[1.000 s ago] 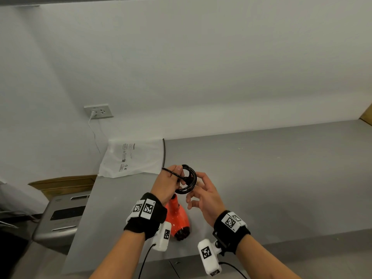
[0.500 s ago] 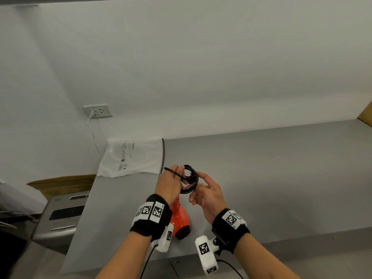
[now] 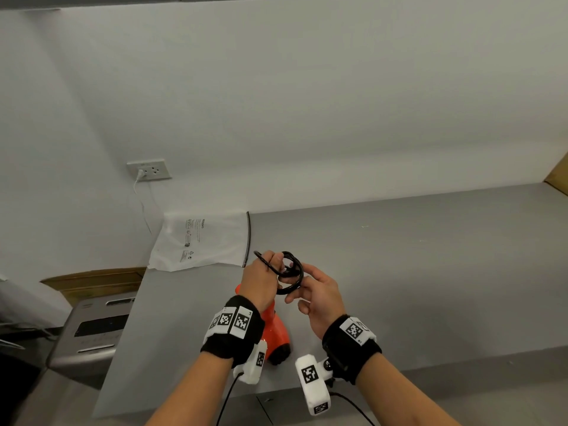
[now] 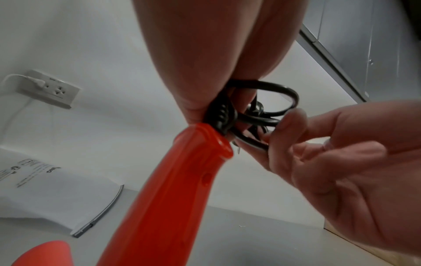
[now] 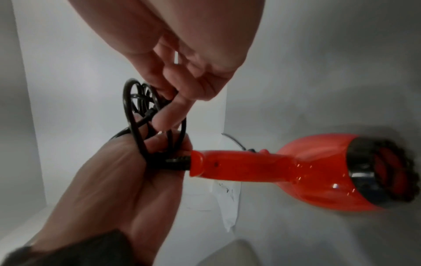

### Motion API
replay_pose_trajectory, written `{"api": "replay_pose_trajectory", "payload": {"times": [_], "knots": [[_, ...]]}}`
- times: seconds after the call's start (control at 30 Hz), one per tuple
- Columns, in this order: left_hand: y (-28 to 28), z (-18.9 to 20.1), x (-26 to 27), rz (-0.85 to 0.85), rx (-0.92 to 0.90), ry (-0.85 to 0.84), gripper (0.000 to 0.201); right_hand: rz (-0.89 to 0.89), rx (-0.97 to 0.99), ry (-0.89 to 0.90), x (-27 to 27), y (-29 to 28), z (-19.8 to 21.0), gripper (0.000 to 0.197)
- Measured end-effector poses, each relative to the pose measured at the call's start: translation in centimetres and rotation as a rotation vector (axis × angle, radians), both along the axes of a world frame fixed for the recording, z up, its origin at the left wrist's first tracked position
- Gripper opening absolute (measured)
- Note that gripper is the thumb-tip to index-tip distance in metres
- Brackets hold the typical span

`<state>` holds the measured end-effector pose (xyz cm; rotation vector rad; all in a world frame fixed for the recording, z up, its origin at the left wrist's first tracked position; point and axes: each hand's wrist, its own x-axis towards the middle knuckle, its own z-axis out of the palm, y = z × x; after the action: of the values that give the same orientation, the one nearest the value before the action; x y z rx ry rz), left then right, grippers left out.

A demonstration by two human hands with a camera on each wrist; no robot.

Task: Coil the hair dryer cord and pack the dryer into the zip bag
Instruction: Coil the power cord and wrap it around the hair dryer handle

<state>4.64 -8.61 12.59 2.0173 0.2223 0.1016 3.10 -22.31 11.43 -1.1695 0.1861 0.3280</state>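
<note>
Pinching the coiled cord [image 3: 289,273] at the dryer [image 3: 275,336] handle's end, my left hand [image 3: 261,281] keeps the loops bunched; right hand [image 3: 319,295] fingertips nip the outer loop, likely to tuck it. Dryer hangs just above the counter [image 3: 415,272]. Zip bag [image 3: 199,239] lies flat behind, not yet opened.

Even, soft indoor light; faint shadows. Wrist views blurred, wide-angle warped; small glare spots on dryer [image 5: 314,172].
</note>
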Motion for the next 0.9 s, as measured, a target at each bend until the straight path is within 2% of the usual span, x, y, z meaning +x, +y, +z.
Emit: {"api": "replay_pose_trajectory", "payload": {"times": [0.13, 0.27, 0.33, 0.47, 0.6, 0.7, 0.9], "knots": [[0.3, 0.0, -0.2, 0.004, -0.070, -0.014, 0.030, 0.068, -0.222, -0.051, 0.0, -0.7, -0.8, 0.041], [0.1, 0.0, -0.4, -0.012, -0.142, -0.052, 0.027, 0.194, -0.586, -0.129, 0.1, -1.0, -2.8, 0.021], [0.0, 0.0, -0.5, -0.006, -0.187, -0.079, 0.026, 0.265, -0.712, -0.118, 0.0, -1.2, -4.2, 0.020], [0.6, 0.3, -0.4, 0.051, -0.215, -0.102, 0.026, 0.513, -0.924, 0.015, -1.2, -2.3, -7.3, 0.021], [2.0, 0.0, -0.1, 0.135, -0.295, -0.091, 0.023, 0.637, -1.197, -0.031, -1.6, -4.6, -10.1, 0.024], [1.8, 0.1, -0.3, 0.154, -0.363, -0.068, 0.023, 0.702, -1.297, -0.071, -1.2, -5.6, -10.4, 0.018], [1.7, -0.3, 0.0, 0.182, -0.650, -0.036, 0.027, 0.698, -1.357, -0.029, -0.6, -7.2, -11.3, 0.027]]}}
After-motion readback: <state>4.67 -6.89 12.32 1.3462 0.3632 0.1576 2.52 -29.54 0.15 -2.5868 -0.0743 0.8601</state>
